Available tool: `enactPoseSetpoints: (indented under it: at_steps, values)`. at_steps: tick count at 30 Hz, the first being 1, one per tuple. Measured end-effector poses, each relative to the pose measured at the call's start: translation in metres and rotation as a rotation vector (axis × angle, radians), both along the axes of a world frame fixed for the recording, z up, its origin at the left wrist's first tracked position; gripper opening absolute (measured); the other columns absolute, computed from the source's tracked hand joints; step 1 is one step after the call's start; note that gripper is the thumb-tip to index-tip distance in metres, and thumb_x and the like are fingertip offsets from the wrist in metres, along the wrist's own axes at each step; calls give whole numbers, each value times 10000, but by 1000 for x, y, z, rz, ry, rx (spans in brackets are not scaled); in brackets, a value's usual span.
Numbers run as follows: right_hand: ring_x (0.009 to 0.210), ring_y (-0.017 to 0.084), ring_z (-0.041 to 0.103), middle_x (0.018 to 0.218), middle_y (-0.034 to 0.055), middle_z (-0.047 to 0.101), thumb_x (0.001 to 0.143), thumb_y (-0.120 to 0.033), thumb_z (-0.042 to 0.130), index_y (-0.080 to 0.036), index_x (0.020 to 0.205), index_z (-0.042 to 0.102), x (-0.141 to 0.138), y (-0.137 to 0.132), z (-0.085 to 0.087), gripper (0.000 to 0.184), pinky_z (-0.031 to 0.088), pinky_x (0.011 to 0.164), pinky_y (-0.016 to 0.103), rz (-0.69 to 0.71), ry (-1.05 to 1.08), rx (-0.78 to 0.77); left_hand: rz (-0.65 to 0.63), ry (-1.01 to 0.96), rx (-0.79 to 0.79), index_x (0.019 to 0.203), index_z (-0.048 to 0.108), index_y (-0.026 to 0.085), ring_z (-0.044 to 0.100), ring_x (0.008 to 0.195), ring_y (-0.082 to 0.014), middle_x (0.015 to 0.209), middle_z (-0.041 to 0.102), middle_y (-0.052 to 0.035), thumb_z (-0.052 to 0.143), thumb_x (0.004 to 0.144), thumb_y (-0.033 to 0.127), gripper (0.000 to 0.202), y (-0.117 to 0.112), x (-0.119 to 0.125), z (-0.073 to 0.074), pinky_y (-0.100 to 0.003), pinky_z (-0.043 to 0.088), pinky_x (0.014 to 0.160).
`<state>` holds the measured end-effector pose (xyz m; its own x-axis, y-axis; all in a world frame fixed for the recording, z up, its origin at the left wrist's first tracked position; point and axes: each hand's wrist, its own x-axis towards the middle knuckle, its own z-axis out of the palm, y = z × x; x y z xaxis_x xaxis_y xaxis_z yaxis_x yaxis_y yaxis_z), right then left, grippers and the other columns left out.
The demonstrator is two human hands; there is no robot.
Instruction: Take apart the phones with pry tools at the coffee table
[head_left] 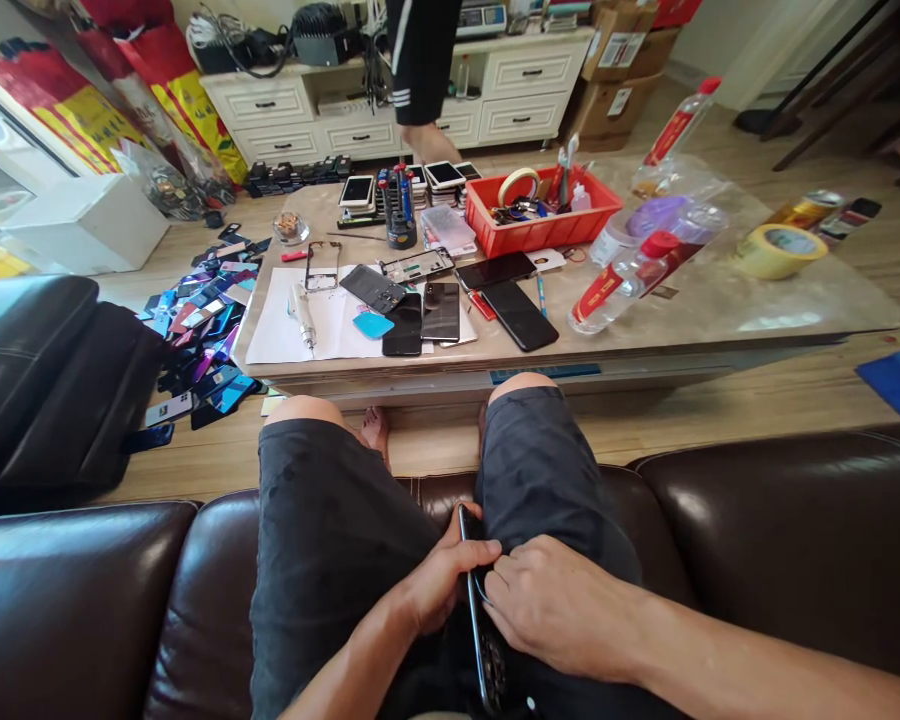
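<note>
A smartphone (pixel 477 630) with a shiny metal edge stands on its side between my thighs. My left hand (pixel 436 582) grips its far end, with the thumb over the upper edge. Against the phone's right-hand side, my right hand (pixel 544 605) is closed, fingers curled in. A thin dark curved edge shows by its fingertips; whether it is part of the phone or a separate piece I cannot tell. The phone's lower part, with a dark camera area, points toward my lap.
On the low table (pixel 720 330) lie several phones (pixel 521 315), a white electric screwdriver (pixel 301 318), a screwdriver stand (pixel 399 215), a red tool basket (pixel 544 225) and a water bottle (pixel 622 285). A phone heap (pixel 210 320) covers the floor at left. Another person's leg (pixel 424 70) is beyond the table.
</note>
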<state>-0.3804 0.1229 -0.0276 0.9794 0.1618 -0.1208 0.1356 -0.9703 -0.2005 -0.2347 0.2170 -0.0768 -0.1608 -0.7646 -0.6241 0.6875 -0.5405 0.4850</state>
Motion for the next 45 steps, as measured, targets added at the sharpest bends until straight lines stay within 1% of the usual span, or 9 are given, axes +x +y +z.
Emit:
enactPoseSetpoints:
  at_steps: [6, 9, 13, 23, 29, 32, 34, 39, 45]
  values:
    - [594, 191, 635, 719, 25, 683, 898, -111, 580, -169, 821, 656, 0, 0, 1, 123, 292, 503, 371, -98, -17, 9, 19, -25, 40, 1084, 390, 252, 489, 637, -122, 762, 520, 57, 781, 680, 439, 593, -3, -3, -4, -258, 375, 612]
    - [661, 216, 684, 770, 36, 715, 931, -262, 641, -173, 844, 676, 4, 1, 5, 129, 401, 566, 353, -269, -16, 62, 45, -80, 25, 1070, 418, 240, 474, 668, -110, 778, 509, 54, 744, 776, 475, 498, -4, -4, 0, -247, 370, 642]
    - [797, 274, 729, 934, 56, 753, 889, -466, 729, -163, 982, 708, 7, 4, 11, 318, 506, 672, 373, -409, 63, 147, 62, -76, -5, 1044, 459, 219, 467, 723, -108, 785, 477, 55, 762, 793, 512, 491, -6, -2, 6, -242, 393, 702]
    - [795, 266, 723, 967, 61, 733, 913, -263, 673, -165, 1000, 670, 5, 14, -3, 131, 512, 658, 379, -468, -9, 100, 76, -166, 25, 1056, 458, 233, 468, 769, -124, 827, 452, 48, 719, 824, 595, 503, -7, -1, 8, -242, 387, 682]
    - [721, 253, 727, 880, 58, 748, 901, -164, 621, -145, 1017, 686, 14, 10, 16, 135, 478, 633, 366, -401, 196, 108, 5, -567, -19, 1033, 412, 241, 488, 848, -165, 846, 485, 31, 669, 840, 619, 496, -11, -1, 13, -295, 404, 818]
    - [719, 251, 719, 878, 67, 747, 887, -111, 583, -136, 1035, 687, 17, 12, 17, 182, 445, 614, 370, -384, 187, 57, -17, -632, -44, 1016, 417, 238, 494, 902, -179, 885, 500, 12, 593, 873, 664, 483, -11, 1, 14, -313, 402, 874]
    - [692, 247, 702, 865, 70, 741, 879, -97, 579, -132, 1020, 689, 15, 14, 12, 183, 410, 587, 377, -338, 141, 3, -16, -607, -54, 1009, 413, 241, 491, 881, -167, 880, 486, 18, 564, 887, 666, 467, -10, 3, 15, -305, 410, 856]
    - [638, 221, 654, 811, 54, 726, 898, -115, 592, -138, 940, 704, 7, 10, 2, 122, 284, 529, 385, -140, 79, -56, -50, -333, -9, 1061, 329, 283, 420, 606, -124, 736, 412, 79, 673, 795, 598, 537, -5, 4, 14, -258, 350, 552]
    - [586, 177, 613, 745, 14, 704, 944, -166, 579, -167, 835, 691, 2, -6, 14, 157, 212, 527, 397, -86, 129, 54, -94, -152, -52, 1054, 325, 289, 405, 577, -106, 709, 417, 87, 724, 776, 466, 517, -4, 2, 9, -234, 289, 518]
